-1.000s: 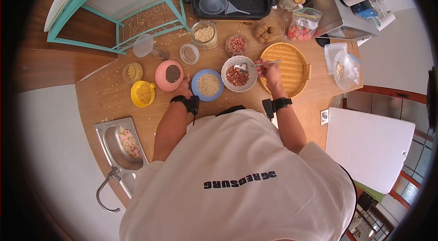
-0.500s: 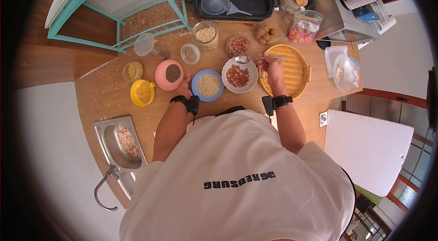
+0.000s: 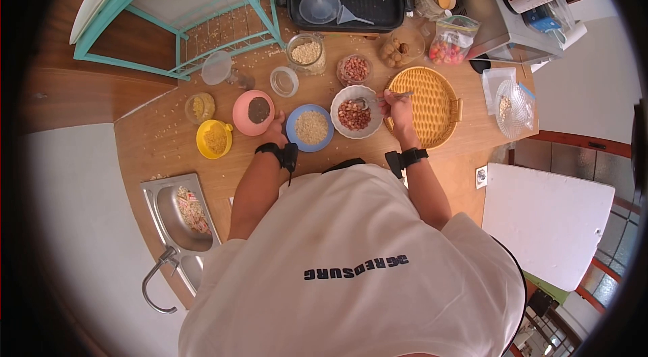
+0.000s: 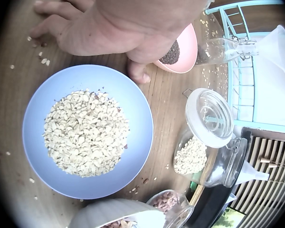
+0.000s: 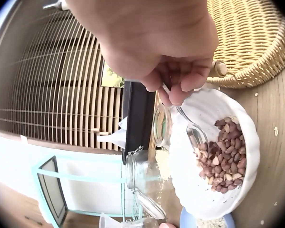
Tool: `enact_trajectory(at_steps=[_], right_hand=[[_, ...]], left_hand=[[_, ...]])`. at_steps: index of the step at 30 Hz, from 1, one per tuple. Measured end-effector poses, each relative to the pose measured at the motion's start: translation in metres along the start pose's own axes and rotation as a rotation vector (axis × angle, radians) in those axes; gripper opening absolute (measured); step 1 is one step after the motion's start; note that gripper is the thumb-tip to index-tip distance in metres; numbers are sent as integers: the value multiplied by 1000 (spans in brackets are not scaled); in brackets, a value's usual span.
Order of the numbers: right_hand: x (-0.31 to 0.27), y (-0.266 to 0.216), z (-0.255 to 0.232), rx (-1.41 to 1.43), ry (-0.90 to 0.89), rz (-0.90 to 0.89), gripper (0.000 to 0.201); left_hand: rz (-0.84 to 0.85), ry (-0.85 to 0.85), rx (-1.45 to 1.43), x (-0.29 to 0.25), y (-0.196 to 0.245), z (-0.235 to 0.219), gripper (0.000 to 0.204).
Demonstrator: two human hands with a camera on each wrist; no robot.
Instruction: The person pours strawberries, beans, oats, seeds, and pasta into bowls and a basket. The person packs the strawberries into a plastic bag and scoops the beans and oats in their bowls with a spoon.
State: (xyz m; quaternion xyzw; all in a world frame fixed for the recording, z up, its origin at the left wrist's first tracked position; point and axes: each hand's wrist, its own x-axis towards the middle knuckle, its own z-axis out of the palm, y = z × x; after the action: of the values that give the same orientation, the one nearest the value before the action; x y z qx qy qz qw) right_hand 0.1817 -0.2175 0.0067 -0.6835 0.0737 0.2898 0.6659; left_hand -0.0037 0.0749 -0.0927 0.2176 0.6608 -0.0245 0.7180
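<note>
In the right wrist view my right hand pinches the handle of a metal spoon, its bowl down among the red-skinned peanuts in a white scalloped bowl. My left hand rests on the wooden table between a pink bowl of dark, fine grains and a blue bowl of oat flakes. In the left wrist view its fingers lie loosely spread on the wood, and the thumb points toward the pink bowl.
A wicker tray stands right of the white bowl. Behind are jars of oats and peanuts, and a black griddle pan with funnels. A yellow bowl stands at left, near a turquoise rack and the sink.
The spoon rose from the peanuts to the far rim of the white bowl, then came back down into them with the right hand. The left hand has stayed beside the pink bowl.
</note>
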Motion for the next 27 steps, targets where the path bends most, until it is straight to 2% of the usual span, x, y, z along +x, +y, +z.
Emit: enact_trajectory(at_steps=[2, 7, 13, 23, 25, 27], right_hand=[[-1, -4, -2, 39, 6, 34, 27], [4, -1, -10, 145, -21, 116, 29], [13, -12, -11, 215, -30, 141, 28], [27, -37, 4, 250, 58, -98, 27], [27, -39, 7, 239, 57, -133, 27], [28, -39, 9, 246, 58, -149, 27]], left_hand=[[-17, -17, -12, 10, -2, -2, 61], [11, 100, 66, -28, 2, 11, 61], [18, 107, 74, -75, 8, 24, 59], [16, 121, 25, -69, 6, 25, 58], [26, 176, 30, -73, 6, 27, 57], [19, 122, 16, -56, 5, 21, 56]])
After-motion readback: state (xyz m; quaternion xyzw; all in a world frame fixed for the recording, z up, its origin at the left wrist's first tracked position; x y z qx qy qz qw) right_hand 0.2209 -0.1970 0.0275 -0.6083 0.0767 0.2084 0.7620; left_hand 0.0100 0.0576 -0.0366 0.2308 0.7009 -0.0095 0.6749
